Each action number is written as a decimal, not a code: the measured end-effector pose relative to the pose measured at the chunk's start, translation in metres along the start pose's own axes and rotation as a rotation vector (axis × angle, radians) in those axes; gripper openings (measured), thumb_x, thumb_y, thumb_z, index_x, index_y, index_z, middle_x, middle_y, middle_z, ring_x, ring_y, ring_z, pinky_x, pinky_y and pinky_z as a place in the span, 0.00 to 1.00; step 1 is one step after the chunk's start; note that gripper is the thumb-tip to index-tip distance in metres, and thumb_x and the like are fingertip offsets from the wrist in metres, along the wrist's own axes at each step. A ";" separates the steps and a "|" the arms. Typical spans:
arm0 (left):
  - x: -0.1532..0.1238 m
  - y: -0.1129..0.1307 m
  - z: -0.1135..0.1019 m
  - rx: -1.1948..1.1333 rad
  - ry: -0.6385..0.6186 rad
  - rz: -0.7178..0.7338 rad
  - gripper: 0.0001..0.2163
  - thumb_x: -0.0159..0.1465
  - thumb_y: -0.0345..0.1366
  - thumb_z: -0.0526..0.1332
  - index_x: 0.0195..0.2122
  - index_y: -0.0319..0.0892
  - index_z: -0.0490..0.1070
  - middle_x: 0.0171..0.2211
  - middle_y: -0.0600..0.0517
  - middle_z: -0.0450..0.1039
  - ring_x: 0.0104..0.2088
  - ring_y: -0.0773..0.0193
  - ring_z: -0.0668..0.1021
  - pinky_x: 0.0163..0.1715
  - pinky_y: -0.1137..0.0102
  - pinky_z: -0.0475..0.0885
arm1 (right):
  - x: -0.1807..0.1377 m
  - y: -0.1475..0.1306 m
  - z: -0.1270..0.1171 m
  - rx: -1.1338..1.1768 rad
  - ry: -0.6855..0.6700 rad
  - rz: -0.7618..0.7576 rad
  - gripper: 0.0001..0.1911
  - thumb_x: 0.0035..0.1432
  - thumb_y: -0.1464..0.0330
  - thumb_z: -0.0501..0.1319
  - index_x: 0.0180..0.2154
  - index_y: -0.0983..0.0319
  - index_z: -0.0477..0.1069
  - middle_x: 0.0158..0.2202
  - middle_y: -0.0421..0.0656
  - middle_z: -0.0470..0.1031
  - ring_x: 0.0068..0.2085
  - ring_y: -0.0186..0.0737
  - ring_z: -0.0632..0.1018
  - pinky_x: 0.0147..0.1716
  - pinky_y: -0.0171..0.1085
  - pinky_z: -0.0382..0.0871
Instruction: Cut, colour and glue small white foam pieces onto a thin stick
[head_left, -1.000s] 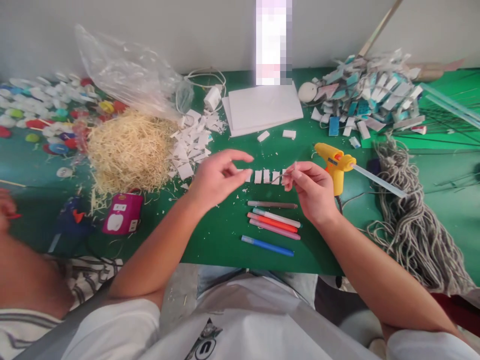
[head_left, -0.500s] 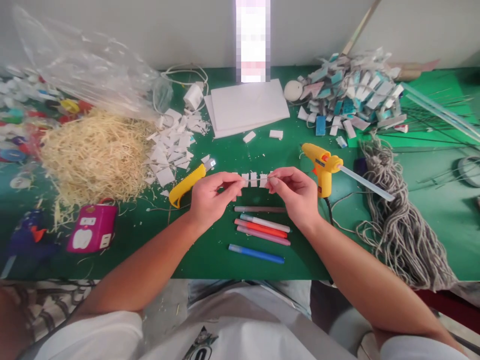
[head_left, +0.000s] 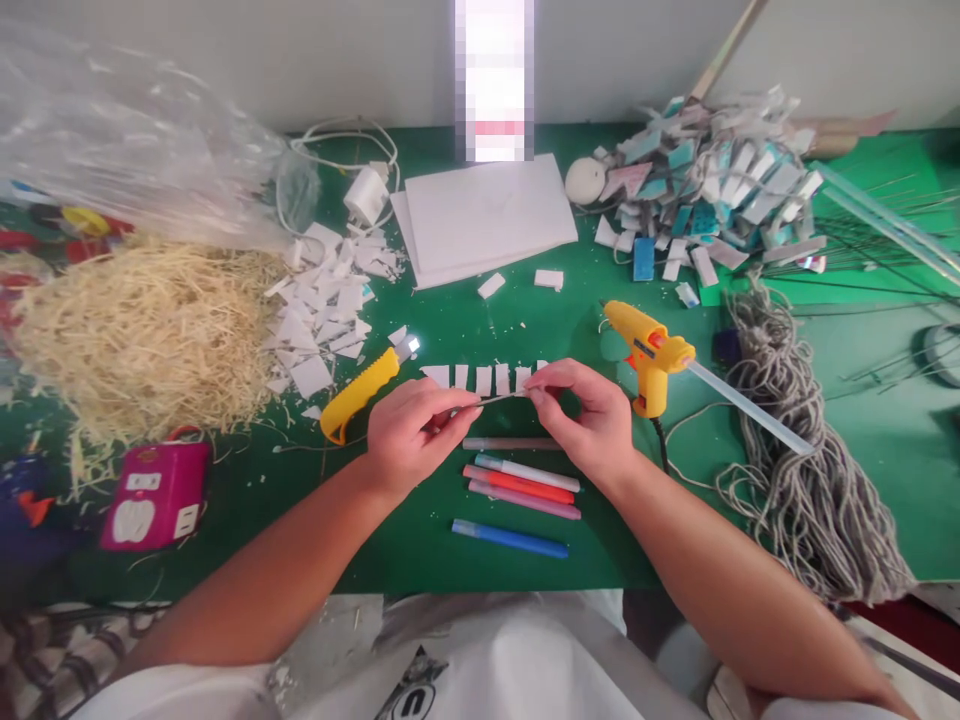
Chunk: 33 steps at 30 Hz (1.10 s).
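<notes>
Between my two hands runs a short length of thin grey cord (head_left: 498,398), nearly level and held just above the table. My left hand (head_left: 412,430) pinches its left end between thumb and fingertips. The right end is in the pinch of my right hand (head_left: 583,415). Right behind the cord lies a row of several small white foam-board pieces (head_left: 484,380), partly covered by my right fingers. A yellow utility knife (head_left: 361,394) rests beside my left hand. To the right of my right hand is a yellow glue gun (head_left: 646,350) with a clear glue stick in it.
Several felt-tip pens (head_left: 517,487) lie in front of my hands. White scraps (head_left: 322,310), straw (head_left: 150,330) and a magenta box (head_left: 155,495) are on the left. White sheets (head_left: 487,220) lie behind; cut pieces (head_left: 712,190) and grey cord strands (head_left: 810,460) fill the right.
My hands and the cord have come slightly nearer to me, away from the white pieces, so more of that row shows. The camera view has shifted a little. Both pinches stay closed.
</notes>
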<state>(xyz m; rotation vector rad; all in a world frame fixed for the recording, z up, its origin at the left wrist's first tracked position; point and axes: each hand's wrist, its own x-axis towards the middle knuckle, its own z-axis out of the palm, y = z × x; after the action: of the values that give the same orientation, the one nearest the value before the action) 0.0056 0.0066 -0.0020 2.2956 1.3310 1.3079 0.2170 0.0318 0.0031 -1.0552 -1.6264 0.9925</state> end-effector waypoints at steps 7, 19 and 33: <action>0.002 0.002 -0.003 0.006 -0.047 -0.024 0.02 0.68 0.31 0.65 0.39 0.45 0.76 0.17 0.62 0.63 0.18 0.71 0.67 0.20 0.76 0.65 | 0.001 0.001 -0.003 -0.043 -0.046 -0.019 0.09 0.59 0.74 0.61 0.34 0.56 0.77 0.30 0.41 0.83 0.30 0.37 0.81 0.31 0.38 0.77; 0.001 0.004 -0.002 0.020 -0.068 -0.030 0.03 0.67 0.29 0.66 0.38 0.45 0.76 0.17 0.62 0.61 0.18 0.71 0.66 0.21 0.75 0.64 | -0.003 0.002 -0.008 -0.086 -0.081 -0.057 0.09 0.58 0.75 0.60 0.34 0.57 0.78 0.29 0.40 0.82 0.28 0.36 0.79 0.28 0.36 0.75; -0.001 0.000 0.002 -0.028 -0.047 -0.045 0.03 0.69 0.29 0.64 0.38 0.44 0.74 0.19 0.61 0.65 0.20 0.71 0.68 0.22 0.75 0.64 | -0.001 0.004 -0.012 -0.174 -0.065 -0.012 0.08 0.58 0.73 0.62 0.32 0.57 0.78 0.28 0.40 0.82 0.27 0.36 0.79 0.23 0.34 0.72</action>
<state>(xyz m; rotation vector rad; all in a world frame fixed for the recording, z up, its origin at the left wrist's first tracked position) 0.0068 0.0067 -0.0034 2.2499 1.3334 1.2433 0.2293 0.0335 0.0019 -1.1372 -1.7960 0.8983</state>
